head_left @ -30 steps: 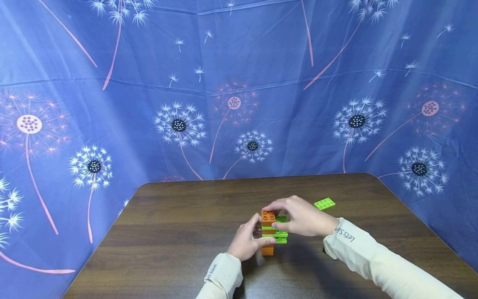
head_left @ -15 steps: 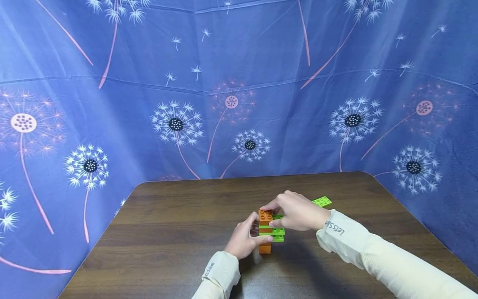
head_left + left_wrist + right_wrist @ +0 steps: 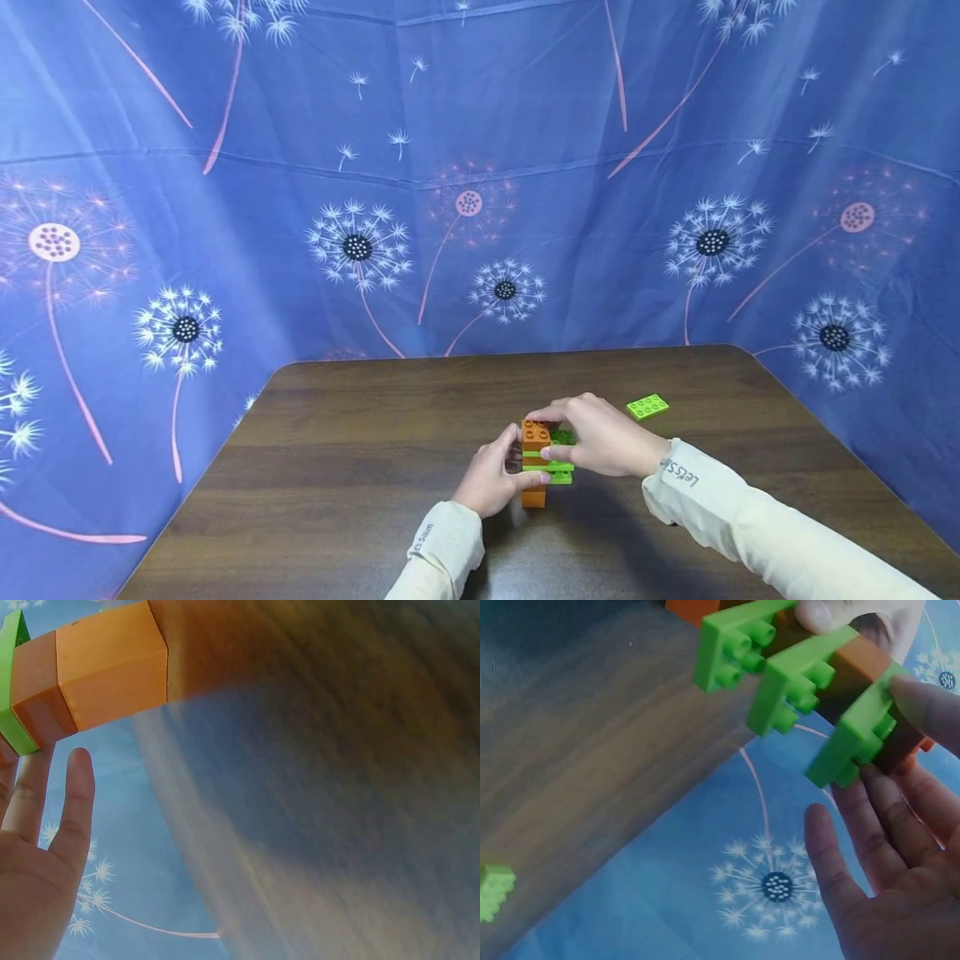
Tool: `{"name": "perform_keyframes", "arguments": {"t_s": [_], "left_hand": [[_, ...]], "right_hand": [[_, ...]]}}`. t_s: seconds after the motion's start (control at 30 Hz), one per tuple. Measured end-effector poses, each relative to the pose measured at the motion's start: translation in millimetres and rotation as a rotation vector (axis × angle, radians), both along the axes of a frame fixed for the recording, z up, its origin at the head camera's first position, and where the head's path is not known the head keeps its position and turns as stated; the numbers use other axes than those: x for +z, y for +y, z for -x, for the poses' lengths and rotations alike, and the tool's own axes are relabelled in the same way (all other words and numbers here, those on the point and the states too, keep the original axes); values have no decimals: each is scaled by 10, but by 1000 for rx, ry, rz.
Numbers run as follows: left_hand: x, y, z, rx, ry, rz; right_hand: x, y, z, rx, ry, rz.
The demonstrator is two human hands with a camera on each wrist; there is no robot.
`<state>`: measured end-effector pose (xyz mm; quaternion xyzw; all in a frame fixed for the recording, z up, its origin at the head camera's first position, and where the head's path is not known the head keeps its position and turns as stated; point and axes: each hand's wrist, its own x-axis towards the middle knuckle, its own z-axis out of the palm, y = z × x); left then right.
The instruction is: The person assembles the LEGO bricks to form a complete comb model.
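A tower of orange building bricks [image 3: 534, 498] with green plates [image 3: 729, 645] between them stands upright on the table. Each of the three plates seen in the right wrist view juts out to one side, studs showing. My left hand [image 3: 489, 480] grips the tower's middle from the left, its thumb across the front. From the right, my right hand [image 3: 611, 437] holds the upper part, with the thumb in front and a finger at the top orange brick [image 3: 536, 432]. In the left wrist view, the lower orange brick [image 3: 112, 671] shows beside loosely extended fingers. My hands hide parts of the tower.
A loose green plate [image 3: 647, 407] lies flat on the brown wooden table [image 3: 360, 450], behind and right of my right hand. Blue cloth [image 3: 420, 292] with a dandelion pattern hangs behind the table and at its sides.
My right hand has dipped slightly since half a second ago, so the loose green plate shows fully again. Both hands stay on the tower. The head view has shifted a little.
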<state>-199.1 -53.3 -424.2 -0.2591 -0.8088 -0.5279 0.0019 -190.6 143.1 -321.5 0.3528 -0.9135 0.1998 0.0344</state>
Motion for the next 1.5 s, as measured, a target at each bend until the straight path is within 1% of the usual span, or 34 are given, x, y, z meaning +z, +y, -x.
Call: {"name": "perform_keyframes", "arguments": {"t_s": [0.1, 0.2, 0.33, 0.4, 0.43, 0.47, 0.57, 0.63, 0.7, 0.73, 0.87, 0.93, 1.0, 1.13, 1.27, 1.37, 1.5], "left_hand": [[-15, -9, 5, -3, 7, -3], [-11, -24, 3, -2, 17, -4], [-3, -50, 1, 14, 34, 4], [-1, -61, 4, 21, 34, 6], [1, -64, 6, 22, 32, 7], [1, -66, 7, 22, 27, 7], [0, -60, 12, 19, 12, 8], [-2, -50, 11, 19, 4, 11], [-5, -40, 8, 22, 7, 15], [-7, -35, 7, 26, 6, 17], [-11, -19, 0, 35, 0, 24], [-11, -9, -3, 37, -4, 26], [-12, 1, -6, 35, -2, 26], [-18, 17, -8, 34, 2, 20], [-18, 14, -3, 41, 3, 13], [-18, 3, 2, 43, 10, 15], [-14, -2, 4, 40, 4, 18]], "right_hand": [[-97, 23, 0, 11, 12, 55], [-211, 24, -11, 17, 47, 108], [-360, -3, -33, 21, 121, 166], [-414, -11, -34, 25, 134, 212], [-435, -7, -29, 27, 121, 241], [-450, 4, -25, 32, 85, 276], [-493, 91, 14, 13, -46, 368], [-529, 196, 54, -36, -124, 407], [-581, 335, 111, -111, -154, 414], [-610, 412, 144, -152, -158, 413], [-707, 736, 269, -302, -117, 370], [-735, 879, 313, -352, -102, 360], [-751, 1001, 336, -391, -108, 352], [-782, 1192, 380, -431, -145, 333], [-833, 1356, 484, -472, -121, 258], [-870, 1461, 586, -505, -78, 179], [-900, 1557, 702, -529, -64, 95]]}}
